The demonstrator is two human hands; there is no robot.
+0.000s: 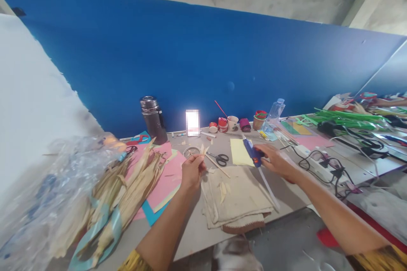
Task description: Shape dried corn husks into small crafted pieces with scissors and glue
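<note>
In the head view, nearest the camera are 2 yellow-and-brown sleeves, the forearms reaching out from them over the worktop. The left grip is pinched small, thumb against fingers, on a pale husk piece; it is held by its base, probably so the flared tips stay exposed. Whether the thin stick just beside that grip is also held, I cannot tell.

The right grip is curled around the handle of a blue glue gun, nozzle pointing up and away, which seems to keep the tip clear of the fingers. A translucent glue stick runs from its rear, down toward the near side. Between and below both grips lies a folded cloth, perhaps as a pad, with husk scraps on it.

Beyond the left grip, scissors rest near at hand, likely for easy reach. To its left, dried husks lie over pink paper. Right of the right grip sits a power strip, perhaps feeding the glue gun; the connection is not traceable.
</note>
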